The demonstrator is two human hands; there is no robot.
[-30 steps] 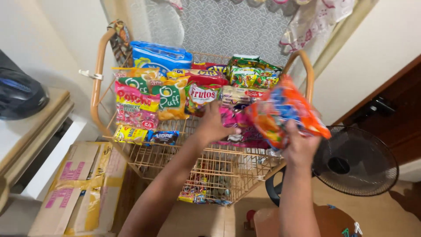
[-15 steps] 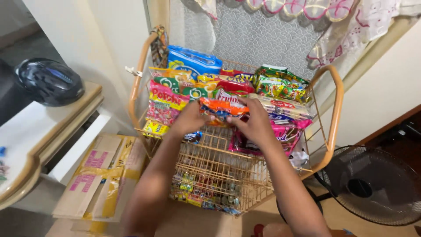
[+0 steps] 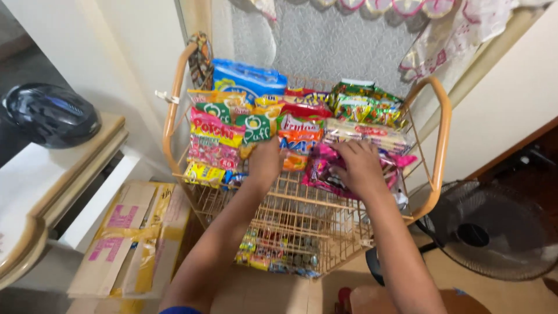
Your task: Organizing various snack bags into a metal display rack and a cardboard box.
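- Head view, looking down on a wire rack (image 3: 302, 203) with orange tube handles, top tier packed with snack packs.
- Left hand (image 3: 265, 161) sits at the rack's middle front, fingers curled down onto an orange pack (image 3: 297, 152); thumb side hidden, so I can't tell if it actually grips or just presses.
- Right hand (image 3: 361, 167) is to the right of that, palm down, fingers spread over a pink pack (image 3: 325, 171); looks like contact, not a closed grasp.
- Key relation: orange pack lies directly between the two hands, touching the left, just beside the right. Left is nearer.
- Orange pack's long axis runs roughly left-right across the rack, parallel to the front rail.
- Pink pack lies flat at the rack's right front, long axis also left-right, partly under the right hand.
- Behind both hands: green packs (image 3: 363, 104) at back right, blue pack (image 3: 247, 78) at back left.
- Off the rack: cardboard box (image 3: 131, 238) left of it, fan (image 3: 494, 229) right of it.
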